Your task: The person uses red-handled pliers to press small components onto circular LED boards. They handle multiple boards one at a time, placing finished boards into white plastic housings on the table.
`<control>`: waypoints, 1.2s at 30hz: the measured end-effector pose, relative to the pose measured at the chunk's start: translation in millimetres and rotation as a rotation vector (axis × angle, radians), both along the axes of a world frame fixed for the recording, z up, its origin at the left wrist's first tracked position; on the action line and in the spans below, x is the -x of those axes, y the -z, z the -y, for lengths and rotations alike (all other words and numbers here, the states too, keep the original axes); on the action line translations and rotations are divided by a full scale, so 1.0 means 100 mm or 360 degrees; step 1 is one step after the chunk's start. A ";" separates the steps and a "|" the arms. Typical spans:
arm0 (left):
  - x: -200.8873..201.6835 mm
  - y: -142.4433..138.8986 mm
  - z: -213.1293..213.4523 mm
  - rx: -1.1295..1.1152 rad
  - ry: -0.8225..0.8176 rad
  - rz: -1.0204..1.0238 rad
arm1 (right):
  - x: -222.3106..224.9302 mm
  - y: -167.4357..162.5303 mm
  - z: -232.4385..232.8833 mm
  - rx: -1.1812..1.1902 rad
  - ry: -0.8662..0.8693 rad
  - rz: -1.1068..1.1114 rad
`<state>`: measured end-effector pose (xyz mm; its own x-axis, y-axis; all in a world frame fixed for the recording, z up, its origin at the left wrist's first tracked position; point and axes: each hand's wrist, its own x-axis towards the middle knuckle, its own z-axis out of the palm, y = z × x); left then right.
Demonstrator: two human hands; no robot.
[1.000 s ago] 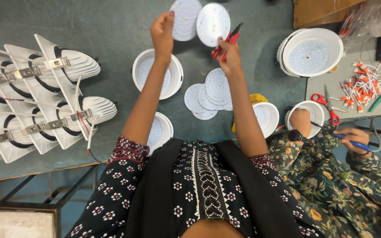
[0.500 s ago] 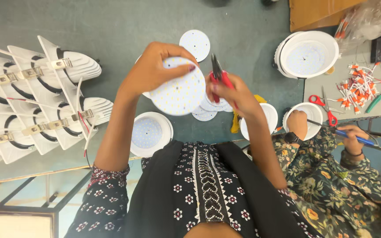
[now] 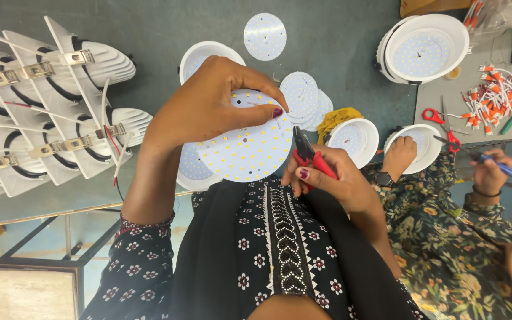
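The left hand (image 3: pixel 208 106) grips a round white LED disc (image 3: pixel 247 148) by its upper edge, fingers curled over the rim and thumb behind, holding it tilted above the front edge of the worktop (image 3: pixel 155 41). The right hand (image 3: pixel 333 181) is closed around red-handled pliers (image 3: pixel 308 155), whose dark jaws point up just beside the disc's right edge (whether they touch it cannot be told).

Under the disc sits a white lamp housing (image 3: pixel 189 169), and another housing (image 3: pixel 205 56) lies just behind the left hand. A loose disc (image 3: pixel 264 37) lies farther back, and a small stack of discs (image 3: pixel 304 99) sits right of the held one, next to a yellow cloth (image 3: pixel 336 118). On the left, finished fittings (image 3: pixel 48 106) with metal clips stand in rows.

To the right a second person in a floral sleeve (image 3: pixel 440 237) rests one hand (image 3: pixel 399 155) on a housing (image 3: pixel 422 148) and holds a blue pen-like tool (image 3: pixel 502 167) in the other. Near them are red scissors (image 3: pixel 440 121), a pile of red-and-white connectors (image 3: pixel 493 95) and a large stacked housing (image 3: pixel 425 44).
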<state>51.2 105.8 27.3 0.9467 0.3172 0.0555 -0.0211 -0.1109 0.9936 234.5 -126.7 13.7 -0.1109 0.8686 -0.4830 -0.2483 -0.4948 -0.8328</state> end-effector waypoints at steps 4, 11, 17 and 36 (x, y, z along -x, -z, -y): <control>0.01 -0.06 0.04 -0.0062 -0.0015 -0.0016 | 0.08 -0.11 0.07 -0.0021 0.0043 -0.0024; 0.03 -0.13 0.12 -0.0127 -0.0031 -0.0008 | 0.18 -0.18 0.11 -0.0061 0.0072 0.0073; 0.03 -0.16 0.17 -0.0148 -0.0068 -0.0024 | 0.22 -0.19 0.13 -0.0106 0.0103 0.0148; 0.06 -0.18 0.24 -0.0184 -0.0056 0.0081 | 0.25 -0.22 0.21 -0.0116 0.0112 0.0249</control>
